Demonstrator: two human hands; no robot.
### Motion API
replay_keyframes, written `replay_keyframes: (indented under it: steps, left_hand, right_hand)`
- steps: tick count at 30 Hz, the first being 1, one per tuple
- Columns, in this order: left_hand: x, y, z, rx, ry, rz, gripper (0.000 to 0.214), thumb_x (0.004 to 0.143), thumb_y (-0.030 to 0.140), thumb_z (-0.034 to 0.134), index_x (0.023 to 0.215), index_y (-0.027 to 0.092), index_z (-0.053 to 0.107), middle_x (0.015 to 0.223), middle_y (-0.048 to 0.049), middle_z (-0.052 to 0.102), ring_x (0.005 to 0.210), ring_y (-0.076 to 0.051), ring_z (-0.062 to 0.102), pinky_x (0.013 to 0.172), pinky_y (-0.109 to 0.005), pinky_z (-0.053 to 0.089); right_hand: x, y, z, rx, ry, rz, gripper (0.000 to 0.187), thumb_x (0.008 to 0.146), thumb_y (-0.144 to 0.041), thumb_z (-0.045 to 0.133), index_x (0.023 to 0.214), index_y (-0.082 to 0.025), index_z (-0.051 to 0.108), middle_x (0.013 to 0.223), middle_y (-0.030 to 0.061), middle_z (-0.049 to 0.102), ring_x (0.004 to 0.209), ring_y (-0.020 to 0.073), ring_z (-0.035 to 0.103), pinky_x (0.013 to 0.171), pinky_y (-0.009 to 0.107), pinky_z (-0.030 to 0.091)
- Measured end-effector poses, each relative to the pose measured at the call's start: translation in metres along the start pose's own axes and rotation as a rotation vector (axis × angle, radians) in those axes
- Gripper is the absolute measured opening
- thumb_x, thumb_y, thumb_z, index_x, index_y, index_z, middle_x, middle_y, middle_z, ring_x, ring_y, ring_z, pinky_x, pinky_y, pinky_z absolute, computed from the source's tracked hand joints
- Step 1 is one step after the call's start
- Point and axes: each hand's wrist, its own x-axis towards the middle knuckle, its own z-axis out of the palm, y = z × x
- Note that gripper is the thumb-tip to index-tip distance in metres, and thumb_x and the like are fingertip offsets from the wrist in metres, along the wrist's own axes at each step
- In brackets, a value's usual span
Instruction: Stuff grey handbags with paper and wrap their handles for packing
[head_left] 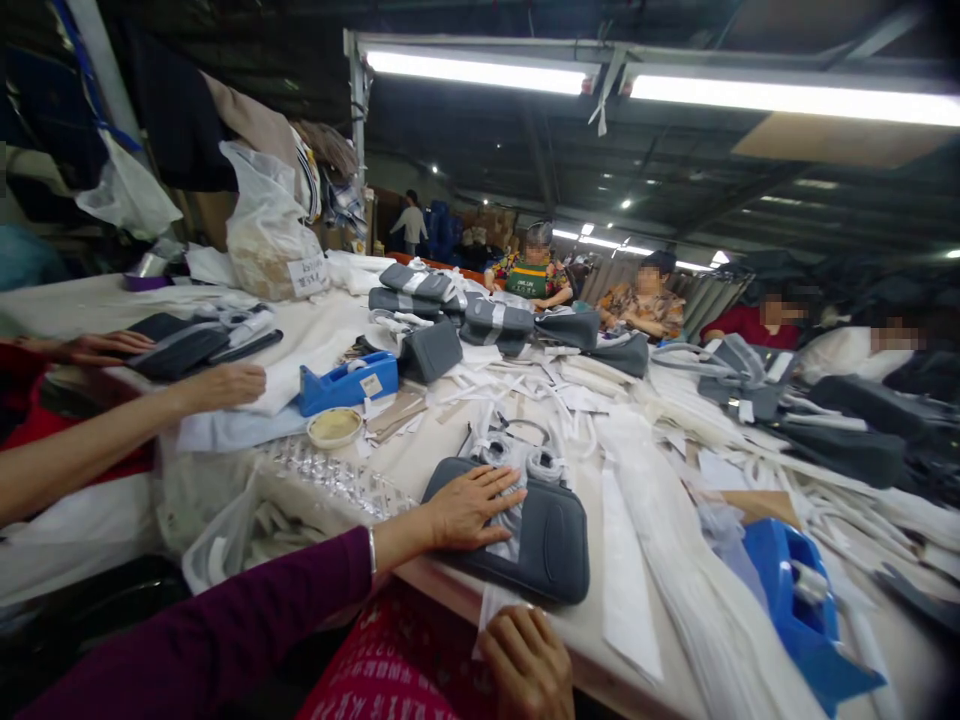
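A grey padded visor point(551, 540) lies at the near edge of the table point(420, 450), with a translucent white sheet point(491, 605) over its middle that sticks out toward me. My left hand point(469, 508), in a purple sleeve, lies flat on the visor's left end with fingers spread. My right hand point(529, 662) is at the table's edge just below the visor. Its fingers are curled at the sheet's near end.
A blue tape dispenser point(349, 385) and a small dish point(335, 427) stand left of centre, and a second blue dispenser point(802, 600) at the near right. Stacked grey visors point(465, 310) and several white strips cover the middle. A co-worker's hand point(221, 385) reaches in from the left. Several people sit along the far side.
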Motion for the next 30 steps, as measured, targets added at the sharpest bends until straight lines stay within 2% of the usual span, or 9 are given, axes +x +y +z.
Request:
replay_keyframes:
  steps: [2,5,8,12,16,19,22,26,30]
  left_hand:
    - [-0.001,0.000,0.001,0.002,0.001,0.009,0.063,0.090,0.052,0.045,0.144,0.022,0.033,0.152,-0.0109,0.030,0.141,-0.024,0.024,0.115,-0.040,0.020]
    - [-0.005,0.002,0.002,0.019,0.015,0.002,0.066,0.089,0.054,0.047,0.144,0.022,0.032,0.152,-0.0116,0.027,0.142,-0.025,0.021,0.115,-0.042,0.020]
    - [-0.009,0.003,0.002,0.032,0.025,0.036,0.064,0.088,0.052,0.050,0.143,0.021,0.036,0.148,-0.0124,0.036,0.140,-0.027,0.026,0.115,-0.043,0.021]
    - [-0.012,-0.001,0.000,-0.021,0.015,0.163,0.049,0.093,0.036,0.047,0.137,0.015,0.043,0.142,-0.0122,0.045,0.136,-0.022,0.034,0.114,-0.038,0.027]
    - [-0.013,-0.004,0.002,-0.119,0.011,0.245,0.037,0.094,0.021,0.042,0.129,0.012,0.052,0.137,-0.0113,0.051,0.135,-0.020,0.036,0.113,-0.035,0.030]
    - [-0.013,-0.006,0.005,-0.176,0.012,0.254,0.035,0.094,0.019,0.042,0.126,0.014,0.055,0.137,-0.0114,0.051,0.135,-0.020,0.037,0.113,-0.038,0.032]
    - [-0.013,-0.008,0.008,-0.213,0.013,0.252,0.034,0.093,0.020,0.044,0.125,0.015,0.055,0.138,-0.0125,0.050,0.135,-0.021,0.037,0.112,-0.040,0.032]
    - [-0.012,-0.009,0.009,-0.237,0.018,0.243,0.034,0.092,0.021,0.048,0.125,0.015,0.057,0.137,-0.0134,0.051,0.134,-0.022,0.038,0.111,-0.041,0.033]
    - [-0.011,-0.009,0.009,-0.229,0.030,0.225,0.035,0.092,0.024,0.050,0.125,0.015,0.057,0.137,-0.0128,0.051,0.134,-0.022,0.038,0.111,-0.041,0.033]
  right_hand:
    - [-0.002,0.000,0.000,0.016,-0.015,0.014,0.026,0.091,-0.017,0.036,0.078,-0.021,0.058,0.067,0.0051,0.059,0.061,0.0200,0.054,0.056,0.034,0.039]
    - [-0.006,0.003,0.001,0.035,-0.014,0.000,0.020,0.090,-0.015,0.042,0.091,-0.020,0.061,0.087,0.0090,0.067,0.078,0.0216,0.062,0.063,0.034,0.047]
    - [-0.009,0.005,0.003,0.057,0.028,-0.026,0.022,0.088,-0.011,0.044,0.100,-0.018,0.062,0.096,0.0104,0.069,0.090,0.0232,0.064,0.072,0.035,0.051]
    - [-0.007,0.000,0.004,0.132,0.062,-0.005,0.031,0.088,-0.006,0.040,0.109,-0.016,0.060,0.089,0.0095,0.071,0.085,0.0216,0.067,0.076,0.038,0.054]
    - [-0.010,-0.002,-0.002,0.148,0.027,0.036,0.037,0.088,-0.003,0.039,0.120,-0.013,0.055,0.097,0.0111,0.071,0.098,0.0213,0.065,0.087,0.040,0.053]
    - [-0.014,0.001,-0.010,0.129,-0.023,0.109,0.033,0.089,-0.005,0.044,0.116,-0.016,0.059,0.105,0.0108,0.069,0.106,0.0231,0.061,0.091,0.044,0.051]
    - [-0.010,0.001,-0.019,0.135,-0.027,0.177,0.028,0.089,-0.004,0.048,0.109,-0.017,0.062,0.097,0.0089,0.070,0.098,0.0218,0.063,0.083,0.039,0.052]
    - [0.007,-0.007,-0.024,0.155,-0.064,0.184,0.025,0.088,-0.002,0.050,0.106,-0.015,0.062,0.092,0.0076,0.070,0.092,0.0198,0.063,0.078,0.034,0.050]
    - [0.025,-0.016,-0.019,0.139,-0.128,0.186,0.020,0.089,-0.003,0.050,0.099,-0.015,0.063,0.088,0.0067,0.070,0.086,0.0188,0.062,0.075,0.031,0.048]
